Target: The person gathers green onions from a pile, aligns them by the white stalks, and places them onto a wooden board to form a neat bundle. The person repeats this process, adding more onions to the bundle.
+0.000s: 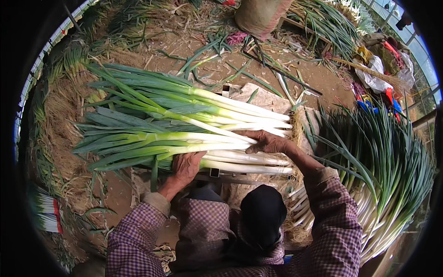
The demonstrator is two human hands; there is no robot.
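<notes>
Several long green onions (242, 110) lie side by side before me, green leaves to the left and white stalks with roots to the right. My left hand (188, 167) is around the lower stalks near where green turns to white, its fingers hidden under them. My right hand (266, 141) grips white stalks nearer the root end, its fingertips partly hidden. The stalks rest across a metal frame (214, 172), whose square tube ends show above and below them. Beneath the frame a light cloth (270, 97) is spread on the soil.
A large pile of green onions (373, 166) stands close on my right. A full sack (261, 15), pink twine (237, 38) and a black bar (294, 78) lie beyond. Cut roots and leaves (65, 131) are heaped at left, near red-banded bundles (48, 213). A straw broom (377, 74) lies at upper right.
</notes>
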